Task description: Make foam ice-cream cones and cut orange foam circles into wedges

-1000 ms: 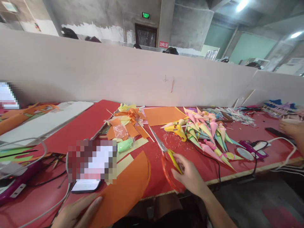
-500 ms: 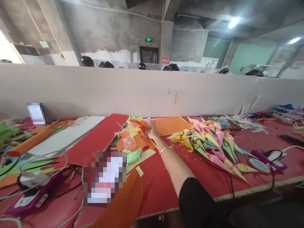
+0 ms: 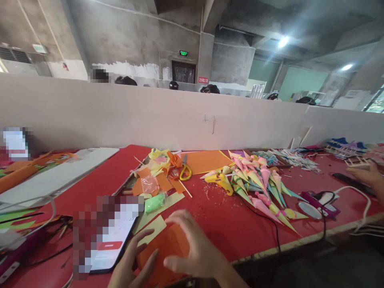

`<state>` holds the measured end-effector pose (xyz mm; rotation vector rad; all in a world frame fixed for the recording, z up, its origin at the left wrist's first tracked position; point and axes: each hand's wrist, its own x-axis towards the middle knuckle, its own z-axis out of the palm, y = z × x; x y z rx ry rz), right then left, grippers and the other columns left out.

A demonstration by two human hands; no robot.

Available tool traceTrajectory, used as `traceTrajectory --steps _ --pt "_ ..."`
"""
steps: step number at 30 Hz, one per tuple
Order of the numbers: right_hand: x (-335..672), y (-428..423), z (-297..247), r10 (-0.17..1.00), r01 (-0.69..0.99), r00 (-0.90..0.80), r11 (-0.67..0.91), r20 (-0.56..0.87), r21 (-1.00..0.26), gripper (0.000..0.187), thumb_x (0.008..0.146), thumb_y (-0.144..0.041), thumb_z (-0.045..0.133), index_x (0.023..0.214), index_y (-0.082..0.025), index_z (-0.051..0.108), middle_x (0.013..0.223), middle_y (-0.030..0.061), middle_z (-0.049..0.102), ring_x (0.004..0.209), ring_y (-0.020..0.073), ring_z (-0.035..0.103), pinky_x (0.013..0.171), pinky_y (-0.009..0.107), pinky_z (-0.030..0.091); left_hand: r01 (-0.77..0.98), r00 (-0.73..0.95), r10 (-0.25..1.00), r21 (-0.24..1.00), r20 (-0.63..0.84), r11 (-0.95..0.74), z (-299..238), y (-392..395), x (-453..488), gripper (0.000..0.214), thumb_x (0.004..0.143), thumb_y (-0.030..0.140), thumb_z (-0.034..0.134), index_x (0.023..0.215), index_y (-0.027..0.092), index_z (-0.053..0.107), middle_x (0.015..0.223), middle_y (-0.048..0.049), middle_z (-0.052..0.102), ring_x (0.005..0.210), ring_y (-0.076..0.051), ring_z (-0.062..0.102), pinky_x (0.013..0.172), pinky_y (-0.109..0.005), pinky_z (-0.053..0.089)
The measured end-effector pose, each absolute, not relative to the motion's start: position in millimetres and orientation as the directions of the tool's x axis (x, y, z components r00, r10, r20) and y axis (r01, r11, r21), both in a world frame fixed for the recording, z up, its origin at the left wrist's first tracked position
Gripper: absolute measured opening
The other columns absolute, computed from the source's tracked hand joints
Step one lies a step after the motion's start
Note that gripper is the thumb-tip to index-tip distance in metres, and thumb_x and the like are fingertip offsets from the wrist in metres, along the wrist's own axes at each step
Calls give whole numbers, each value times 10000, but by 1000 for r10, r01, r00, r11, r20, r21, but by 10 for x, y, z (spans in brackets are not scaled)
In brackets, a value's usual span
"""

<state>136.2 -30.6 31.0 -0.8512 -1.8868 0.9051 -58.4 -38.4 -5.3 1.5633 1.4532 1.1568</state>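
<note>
My left hand [image 3: 132,262] is at the bottom edge, fingers spread over the left side of an orange paper sheet [image 3: 165,250]. Opposite it, my right hand [image 3: 196,250] is open, thumb and fingers apart, with nothing between them. Whether either hand touches the sheet I cannot tell. A pale yellow paper strip [image 3: 154,230] lies just beyond it. Farther back, yellow-handled scissors [image 3: 186,172] rest beside crumpled orange and yellow paper [image 3: 160,158]. A yellow glue gun [image 3: 220,182] lies right of the scissors, against a pile of pastel paper cones [image 3: 261,176].
A phone [image 3: 112,240] lies left of my left hand. A green packet [image 3: 155,203] and a large red sheet [image 3: 99,180] are behind it. At right are a purple power strip [image 3: 322,204] with cables and another person's hand [image 3: 369,176]. A white partition [image 3: 150,116] borders the table.
My right hand has drawn back from the scissors to the near edge, leaving them on the table. My left hand now shows over the orange sheet. The view has turned slightly right.
</note>
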Motion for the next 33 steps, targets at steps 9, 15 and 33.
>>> traceTrajectory --steps 9,15,33 --pt "1572 -496 209 870 62 -352 389 345 -919 610 675 -181 689 1230 -255 447 1206 46 512 1118 181 495 965 316 393 258 135 965 932 225 -253 226 -269 108 433 647 397 650 1024 216 536 907 -59 699 838 -236 671 698 -302 559" --pt "1690 -516 293 864 11 -361 379 350 -925 502 775 -189 587 1259 -251 471 1190 58 539 1096 172 515 955 325 404 227 188 958 939 218 -259 184 -276 114 462 685 403 638 1084 221 494 1018 -79 665 950 -242 636 790 -315 534" --pt "1975 -550 402 905 309 -234 416 355 -856 331 777 -235 601 1105 -228 557 988 20 627 876 139 595 819 255 475 166 439 886 956 149 -243 409 -131 190 408 784 356 535 1156 213 449 679 32 520 583 -105 519 553 -219 452"
